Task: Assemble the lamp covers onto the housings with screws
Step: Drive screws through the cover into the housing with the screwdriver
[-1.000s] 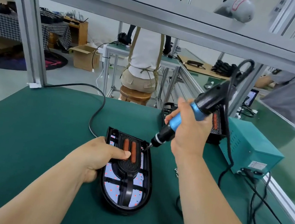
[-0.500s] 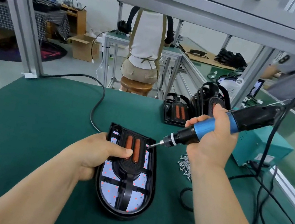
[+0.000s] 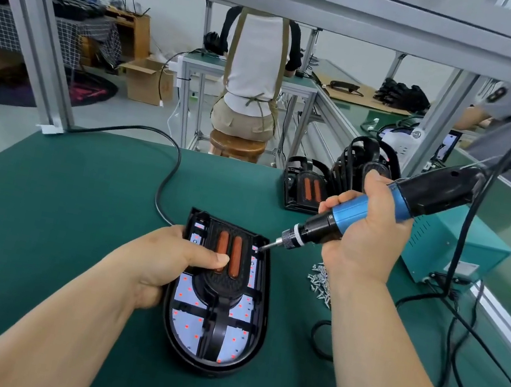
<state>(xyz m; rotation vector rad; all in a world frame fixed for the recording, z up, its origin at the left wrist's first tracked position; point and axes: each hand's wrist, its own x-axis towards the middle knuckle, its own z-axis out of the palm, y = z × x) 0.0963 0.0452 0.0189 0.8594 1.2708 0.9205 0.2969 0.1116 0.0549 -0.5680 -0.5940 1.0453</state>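
Observation:
A black lamp housing (image 3: 251, 336) lies flat on the green mat, its black cover (image 3: 223, 290) with two orange strips seated on top. My left hand (image 3: 166, 263) grips the housing's left edge, thumb pressing on the cover beside the strips. My right hand (image 3: 366, 233) holds a blue and black electric screwdriver (image 3: 380, 212), tilted low. Its bit tip touches the housing's upper right corner. A small heap of loose screws (image 3: 320, 281) lies just right of the housing.
More lamp housings (image 3: 306, 187) stand stacked at the back of the mat. A teal power box (image 3: 452, 248) sits at the right with cables trailing across the mat. A black cord (image 3: 164, 177) curves behind the housing. People work at neighbouring benches.
The screwdriver has tilted from steep to nearly level while its bit stays at the housing's upper right corner. The view has dropped closer. My left hand has kept its hold.

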